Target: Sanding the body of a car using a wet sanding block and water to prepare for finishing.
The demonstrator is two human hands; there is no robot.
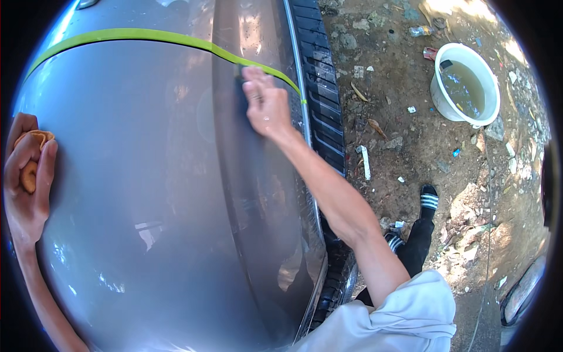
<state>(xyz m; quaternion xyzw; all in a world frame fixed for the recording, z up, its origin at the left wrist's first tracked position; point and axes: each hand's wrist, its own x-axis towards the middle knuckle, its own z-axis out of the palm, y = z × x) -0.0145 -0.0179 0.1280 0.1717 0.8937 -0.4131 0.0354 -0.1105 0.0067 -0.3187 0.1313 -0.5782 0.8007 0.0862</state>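
A glossy grey car panel fills the left and middle, with bright green tape running across its far part. At the far left, my left hand is closed round a soft, folded orange-tan piece, a cloth or a sponge, against the panel. My right hand lies just below the tape near the panel's right side, slightly smeared by motion. A small dark piece shows at its fingertips; most of it is hidden, and I cannot make out its kind.
Along the panel's right side runs a black ribbed strip. A white bucket of murky water stands on the dirt ground at the right. Litter, stones and a plastic bottle lie around. My slippered foot is beside the car.
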